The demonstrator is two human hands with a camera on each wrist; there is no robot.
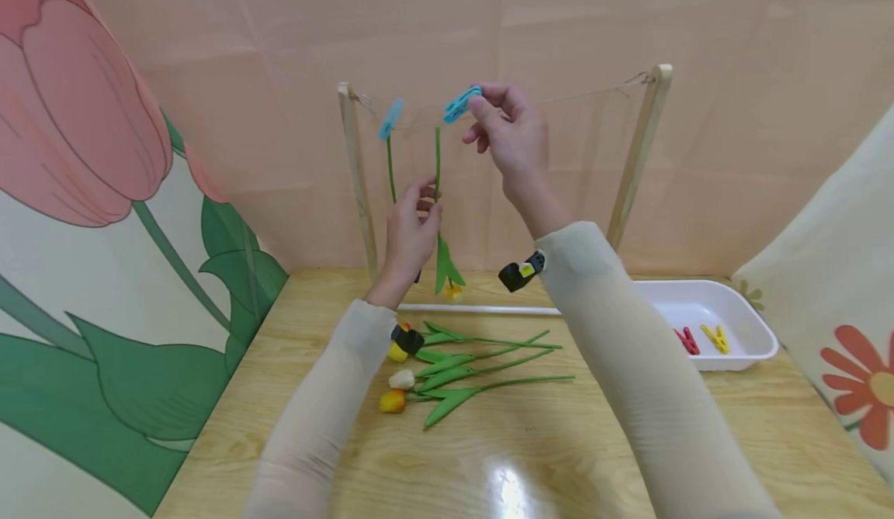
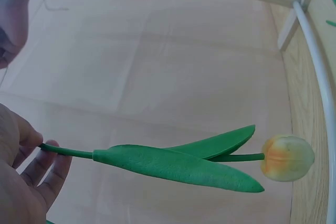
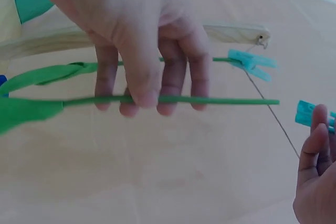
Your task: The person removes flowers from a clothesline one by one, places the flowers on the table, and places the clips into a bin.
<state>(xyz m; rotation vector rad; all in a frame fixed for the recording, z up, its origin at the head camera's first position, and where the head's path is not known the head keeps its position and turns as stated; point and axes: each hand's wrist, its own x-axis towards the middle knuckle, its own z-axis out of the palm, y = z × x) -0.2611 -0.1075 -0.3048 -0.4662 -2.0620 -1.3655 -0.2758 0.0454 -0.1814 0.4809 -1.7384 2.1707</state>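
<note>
In the head view my left hand (image 1: 412, 228) pinches the green stem of an artificial tulip (image 2: 178, 166), which hangs bloom down. Its pale yellow-orange bloom shows in the left wrist view. The stem's cut end stands up at the string (image 3: 283, 132). My right hand (image 1: 515, 133) grips a blue clothespin (image 1: 461, 105) near the string, a little right of the stem end and apart from it. To the left, another blue clothespin (image 1: 391, 119) on the string holds a second stem (image 3: 220, 59); the left hand hides part of that flower.
Two wooden posts (image 1: 639, 154) carry the string, and a white bar (image 1: 489, 310) runs low between them. Several tulips (image 1: 447, 371) lie on the wooden table (image 1: 419, 472). At the right, a white tray (image 1: 761, 340) contains red clothespins (image 1: 688, 340) and yellow clothespins (image 1: 715, 339).
</note>
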